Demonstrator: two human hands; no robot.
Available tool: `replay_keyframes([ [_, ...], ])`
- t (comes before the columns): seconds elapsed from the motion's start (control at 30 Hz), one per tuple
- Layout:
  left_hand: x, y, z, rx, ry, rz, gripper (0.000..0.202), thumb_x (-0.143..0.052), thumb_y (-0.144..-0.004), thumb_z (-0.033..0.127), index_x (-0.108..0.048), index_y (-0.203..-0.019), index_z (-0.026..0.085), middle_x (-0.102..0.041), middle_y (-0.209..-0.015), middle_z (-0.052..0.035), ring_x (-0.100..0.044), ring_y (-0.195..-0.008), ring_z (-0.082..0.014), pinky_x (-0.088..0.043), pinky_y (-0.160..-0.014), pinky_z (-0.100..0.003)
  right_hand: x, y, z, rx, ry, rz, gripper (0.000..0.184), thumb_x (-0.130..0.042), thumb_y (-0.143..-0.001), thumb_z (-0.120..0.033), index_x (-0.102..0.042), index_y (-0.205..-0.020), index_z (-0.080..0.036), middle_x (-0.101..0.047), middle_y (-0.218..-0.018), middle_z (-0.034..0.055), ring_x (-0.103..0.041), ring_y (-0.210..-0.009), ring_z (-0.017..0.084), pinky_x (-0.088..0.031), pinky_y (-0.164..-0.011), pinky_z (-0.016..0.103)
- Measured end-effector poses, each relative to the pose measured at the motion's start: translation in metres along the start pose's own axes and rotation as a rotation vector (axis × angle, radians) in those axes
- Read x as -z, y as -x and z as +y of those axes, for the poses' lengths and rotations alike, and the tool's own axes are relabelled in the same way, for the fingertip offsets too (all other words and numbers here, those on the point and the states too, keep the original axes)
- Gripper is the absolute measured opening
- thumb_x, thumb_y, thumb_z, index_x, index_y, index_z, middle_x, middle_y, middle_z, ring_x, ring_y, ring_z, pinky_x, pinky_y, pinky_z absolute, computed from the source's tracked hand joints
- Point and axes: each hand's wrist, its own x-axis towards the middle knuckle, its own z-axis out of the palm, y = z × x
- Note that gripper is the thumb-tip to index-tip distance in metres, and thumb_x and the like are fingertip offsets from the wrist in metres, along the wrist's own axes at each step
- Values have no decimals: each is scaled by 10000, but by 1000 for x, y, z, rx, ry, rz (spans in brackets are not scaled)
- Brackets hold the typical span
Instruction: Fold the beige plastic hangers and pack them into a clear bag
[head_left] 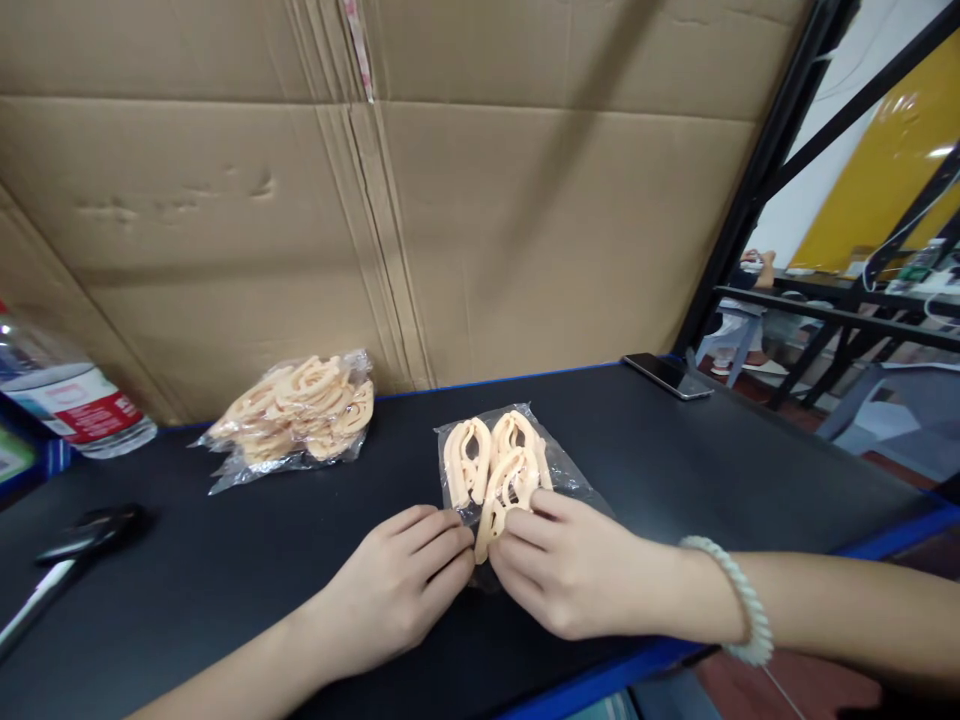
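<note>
A clear plastic bag lies on the black table in front of me, with several peach looped plastic pieces in or on it that look like folded travel hangers. My left hand pinches the bag's near left edge, its fingertips close to the lowest piece. From the other side, my right hand has its fingers closed on that lowest peach piece, which sits tilted over the others. Whether this piece is inside the bag or on top of it, I cannot tell. The fingertips partly hide the near end.
A filled clear bag of similar pieces lies at the back left, beside a bottle with a red label. At the left is a black-headed tool with a pale handle. A phone rests back right. Cardboard stands behind.
</note>
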Motion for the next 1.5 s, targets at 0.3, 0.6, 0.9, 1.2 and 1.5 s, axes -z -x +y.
replay_keyframes([
  [0.3, 9, 4, -5, 38, 70, -30, 229, -443, -876, 67, -656, -922, 137, -714, -916, -79, -659, -856, -216, -532, -793, -348, -13, -18, 9, -7, 54, -177, 204, -449, -957, -136, -633, -870, -141, -541, -842, 56, -493, -819, 206, -416, -706, 368],
  [0.6, 11, 6, -12, 87, 134, -69, 200, -455, -885, 78, -644, -925, 130, -712, -983, -81, -657, -887, -230, -530, -790, -365, -19, 2, 41, -214, 243, -286, 222, -447, -930, -98, -659, -867, -119, -619, -961, 113, -530, -883, 247, -445, -719, 397],
  [0.9, 6, 10, -11, 141, 157, -40, 93, -524, -906, 108, -608, -878, 135, -675, -1031, -98, -636, -950, -222, -546, -784, -337, -7, 20, 54, -244, -355, -18, 203, -483, -813, -73, -632, -909, -172, -547, -1232, 132, -509, -1107, 260, -453, -914, 448],
  [1.2, 0, 17, -14, 341, 356, 29, 122, -496, -888, 79, -532, -846, 188, -661, -1054, -97, -645, -875, -169, -531, -750, -270, 9, 52, 102, -274, -905, -353, 612, -832, -630, -177, -522, -1154, -235, -411, -1404, 141, -242, -1436, 280, -356, -1079, 456],
  [1.5, -3, 18, -18, 609, 508, 121, 112, -511, -897, 116, -498, -818, 195, -663, -855, -19, -643, -733, -116, -506, -672, -200, -3, 47, 88, -407, -898, -236, 373, -826, -676, -297, -609, -966, -206, -269, -1505, 141, -245, -1426, 308, -324, -1103, 464],
])
